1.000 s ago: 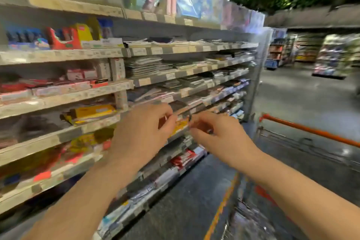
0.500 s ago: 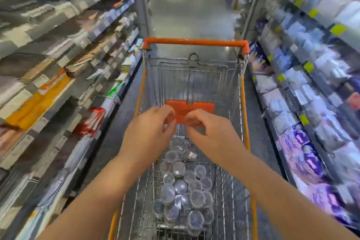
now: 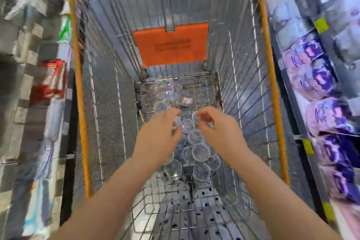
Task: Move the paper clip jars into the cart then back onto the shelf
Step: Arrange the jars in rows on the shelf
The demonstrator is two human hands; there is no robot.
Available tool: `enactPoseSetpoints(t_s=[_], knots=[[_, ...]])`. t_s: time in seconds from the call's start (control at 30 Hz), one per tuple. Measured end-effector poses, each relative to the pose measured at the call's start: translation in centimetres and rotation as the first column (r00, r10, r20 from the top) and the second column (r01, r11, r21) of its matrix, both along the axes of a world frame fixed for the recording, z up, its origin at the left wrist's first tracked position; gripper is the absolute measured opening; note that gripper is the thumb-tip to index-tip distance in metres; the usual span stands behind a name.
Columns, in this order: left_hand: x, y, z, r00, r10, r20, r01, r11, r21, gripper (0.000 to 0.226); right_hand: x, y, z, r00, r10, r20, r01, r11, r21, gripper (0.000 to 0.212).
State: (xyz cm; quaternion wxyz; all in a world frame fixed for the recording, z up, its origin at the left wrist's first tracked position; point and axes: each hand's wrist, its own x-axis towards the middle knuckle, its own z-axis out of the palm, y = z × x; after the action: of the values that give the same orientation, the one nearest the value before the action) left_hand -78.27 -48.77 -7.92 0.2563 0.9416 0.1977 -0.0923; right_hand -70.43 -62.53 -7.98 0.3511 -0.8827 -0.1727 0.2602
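Loading step. Left hand (image 3: 155,138) pinches clear jar (image 3: 176,122) above jar pile (image 3: 198,152) in cart (image 3: 272,84); right hand (image 3: 218,132) curled, hold unclear. Next: lower, release gently.

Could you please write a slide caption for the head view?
Left hand and right hand reach over clear paper clip jars piled in the wire cart.

I log clear, round paper clip jars (image 3: 200,152), mostly upright, clustered touching on the wire cart (image 3: 272,80) floor.
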Motion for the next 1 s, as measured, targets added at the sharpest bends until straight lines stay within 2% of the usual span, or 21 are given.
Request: enactPoseSetpoints(t_s=[0.1, 0.17, 0.3, 0.37, 0.47, 0.57, 0.67, 0.73, 0.8, 0.9, 1.0], knots=[[0.3, -0.2, -3.5, 0.998, 0.011, -0.066, -0.01, 1.0, 0.017, 0.04, -0.4, -0.5, -3.5, 0.994, -0.089, -0.064, 0.085, 0.995, -0.051, 0.02], [0.5, -0.3, -5.3, 0.993, 0.04, -0.112, -0.038, 0.999, 0.02, 0.05, -0.8, -0.9, -6.0, 0.994, -0.081, -0.075, 0.071, 0.989, -0.132, 0.025], [0.9, -1.5, -7.6, 0.993, 0.02, -0.115, -0.022, 1.0, -0.013, 0.061, -3.3, -2.1, -10.7, 0.999, 0.019, -0.05, -0.036, 0.937, -0.348, 0.056], [0.9, -2.1, -9.1, 0.989, 0.005, -0.146, -0.012, 0.999, -0.044, 0.07, -4.5, -2.6, -12.3, 0.998, 0.041, -0.051, -0.058, 0.913, -0.403, 0.072], [0.3, -2.4, -11.7, 0.949, 0.043, -0.313, -0.072, 0.994, -0.082, 0.092, -5.6, -2.8, -14.1, 0.99, 0.013, -0.142, -0.077, 0.885, -0.459, 0.09], [-1.4, -2.1, -14.0, 0.846, 0.123, -0.519, -0.176, 0.983, -0.056, 0.11, -6.1, -2.6, -15.5, 0.984, 0.018, -0.179, -0.109, 0.849, -0.516, 0.09], [-3.6, -1.6, -15.9, 0.773, 0.149, -0.617, -0.208, 0.978, -0.025, 0.097, -5.7, -2.0, -16.4, 0.989, 0.003, -0.147, -0.076, 0.863, -0.499, 0.077], [-4.5, -1.2, -16.6, 0.772, 0.163, -0.615, -0.222, 0.975, -0.02, 0.08, -5.3, -0.8, -16.9, 0.994, -0.007, -0.105, -0.041, 0.893, -0.449, 0.071], [-4.9, -0.9, -17.0, 0.784, 0.17, -0.598, -0.217, 0.976, -0.008, 0.074, -4.6, 0.9, -17.5, 0.998, -0.002, -0.059, -0.021, 0.92, -0.391, 0.067], [-4.8, -0.3, -17.2, 0.786, 0.173, -0.594, -0.217, 0.976, -0.003, 0.071, -3.4, 4.1, -18.7, 0.995, 0.09, -0.05, -0.102, 0.928, -0.358, 0.067], [-4.6, 0.6, -17.1, 0.783, 0.206, -0.587, -0.229, 0.973, 0.037, 0.066, -3.0, 5.8, -20.1, 0.968, 0.251, 0.0, -0.228, 0.88, -0.416, 0.065]])
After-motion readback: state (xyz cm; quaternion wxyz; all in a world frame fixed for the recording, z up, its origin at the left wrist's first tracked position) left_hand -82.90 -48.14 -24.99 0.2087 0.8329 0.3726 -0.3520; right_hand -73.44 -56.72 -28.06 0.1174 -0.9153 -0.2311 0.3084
